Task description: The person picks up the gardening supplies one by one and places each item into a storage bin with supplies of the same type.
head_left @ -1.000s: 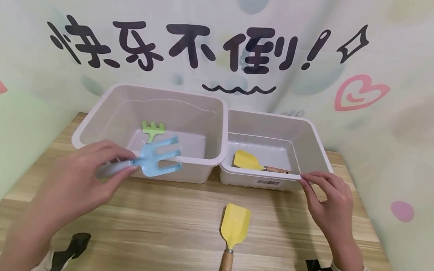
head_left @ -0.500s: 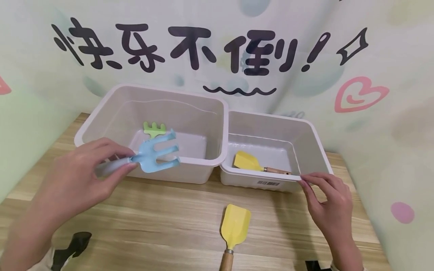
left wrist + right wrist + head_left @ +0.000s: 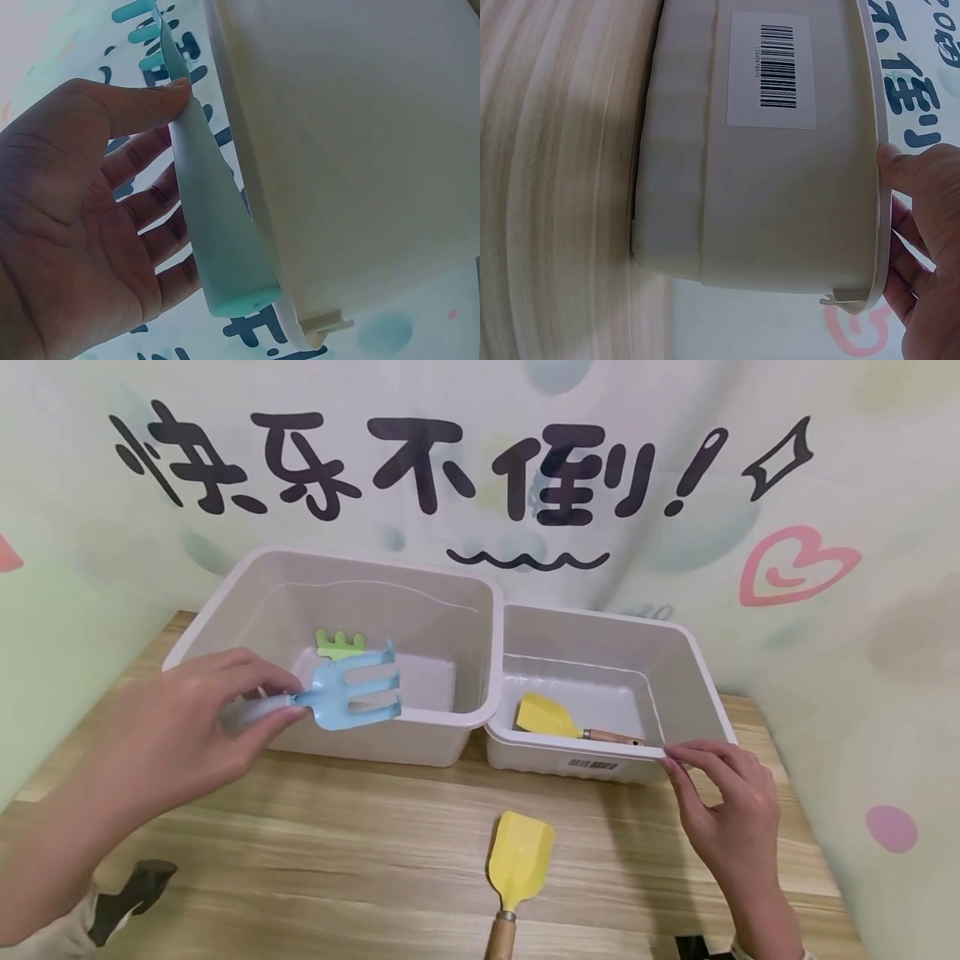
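My left hand (image 3: pixel 202 718) pinches the handle of a light blue hand rake (image 3: pixel 348 693) between thumb and fingers, above the front rim of the left white bin (image 3: pixel 390 743). In the left wrist view the rake's pale handle (image 3: pixel 217 210) lies along the curled fingers, beside the bin wall. Inside that bin a green rake (image 3: pixel 341 645) is partly hidden behind the blue one. My right hand (image 3: pixel 731 810) pinches the front rim of the right white bin (image 3: pixel 697 664) near its corner, thumb outside. A yellow shovel (image 3: pixel 547 716) with a wooden handle lies in this bin.
Another yellow shovel (image 3: pixel 521 860) with a wooden handle lies on the wooden table (image 3: pixel 360 852) in front of the bins. A barcode label (image 3: pixel 772 71) is on the right bin's front wall. A printed cloth (image 3: pixel 420 460) hangs close behind the bins.
The blue rake has stayed over the left bin's rim with only a slight shift and tilt, and it now covers more of the green rake. My right hand has kept its place.
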`<state>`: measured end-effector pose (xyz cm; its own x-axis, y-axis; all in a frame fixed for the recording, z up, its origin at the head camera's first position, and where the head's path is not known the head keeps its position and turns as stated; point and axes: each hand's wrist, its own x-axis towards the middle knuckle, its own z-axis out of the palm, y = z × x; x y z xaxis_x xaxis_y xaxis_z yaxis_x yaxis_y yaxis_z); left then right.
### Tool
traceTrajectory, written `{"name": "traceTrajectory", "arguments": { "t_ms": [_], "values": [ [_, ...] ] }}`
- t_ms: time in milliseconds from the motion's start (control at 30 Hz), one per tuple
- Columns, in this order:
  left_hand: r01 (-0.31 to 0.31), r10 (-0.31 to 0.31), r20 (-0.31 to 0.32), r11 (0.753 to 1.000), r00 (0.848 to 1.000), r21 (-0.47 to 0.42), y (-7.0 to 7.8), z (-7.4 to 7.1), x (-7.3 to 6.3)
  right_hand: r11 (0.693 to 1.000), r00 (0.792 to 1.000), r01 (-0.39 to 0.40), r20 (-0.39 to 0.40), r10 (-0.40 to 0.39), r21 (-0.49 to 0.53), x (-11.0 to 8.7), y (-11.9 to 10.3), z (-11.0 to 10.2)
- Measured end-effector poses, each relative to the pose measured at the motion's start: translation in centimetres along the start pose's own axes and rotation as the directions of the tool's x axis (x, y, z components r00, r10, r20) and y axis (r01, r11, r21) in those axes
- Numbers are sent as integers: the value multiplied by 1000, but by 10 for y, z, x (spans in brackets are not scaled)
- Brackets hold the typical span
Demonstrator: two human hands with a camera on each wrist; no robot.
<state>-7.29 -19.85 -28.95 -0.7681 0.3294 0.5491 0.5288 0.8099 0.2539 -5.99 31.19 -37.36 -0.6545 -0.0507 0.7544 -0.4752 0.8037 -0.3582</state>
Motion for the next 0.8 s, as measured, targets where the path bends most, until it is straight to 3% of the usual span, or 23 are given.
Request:
{"name": "traceTrajectory", "arguments": {
  "t_ms": [467,800],
  "values": [
    [55,-57,104,998,993,23,-3,-8,10,1000,1000,4,-1,-4,16,1,-1,0],
    [27,-28,112,1000,993,10,-9,-8,19,1000,1000,-8,-15,9,26,-2,0,0]
  ]
}}
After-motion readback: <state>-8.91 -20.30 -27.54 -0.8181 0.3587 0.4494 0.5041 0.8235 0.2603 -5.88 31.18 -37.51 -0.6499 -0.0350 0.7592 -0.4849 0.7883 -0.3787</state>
